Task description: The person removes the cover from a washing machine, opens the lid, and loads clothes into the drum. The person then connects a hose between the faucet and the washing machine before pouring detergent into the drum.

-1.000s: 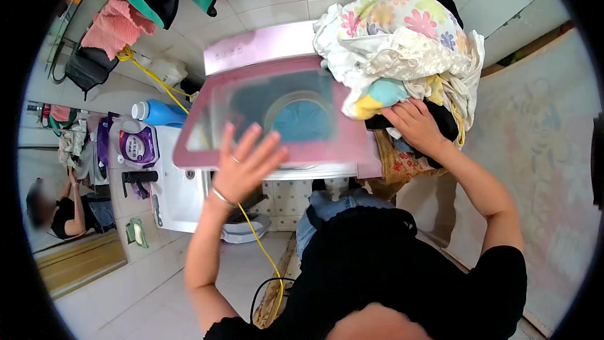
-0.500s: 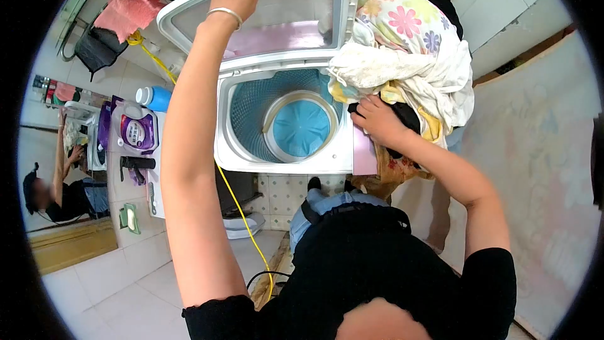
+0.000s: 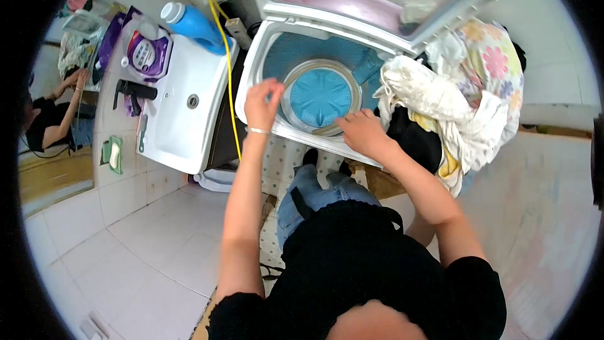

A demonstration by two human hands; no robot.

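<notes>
My left hand (image 3: 263,104), a bracelet on its wrist, is over the left front rim of the top-loading washing machine (image 3: 251,66). Its fingers are loosely bent and slightly blurred, with nothing visible in them. On the right, my right hand (image 3: 365,133) is open over the front rim, fingers pointing into the blue tub (image 3: 321,96). The see-through lid (image 3: 340,0) stands raised at the back. Heaped against the machine's right side are white and flowered clothes (image 3: 487,82), and a black garment (image 3: 412,138) lies close to my right hand.
A white sink (image 3: 182,126) with a black tap (image 3: 135,90) stands left. Near it are a blue bottle (image 3: 195,25) and a purple-labelled detergent jug (image 3: 146,53). A yellow cord (image 3: 229,82) hangs between sink and washer. A mirror (image 3: 63,94) is far left.
My left hand has let go of the raised lid and come down to the tub's front left. My right hand has moved left from the clothes to the rim. The view has turned left.
</notes>
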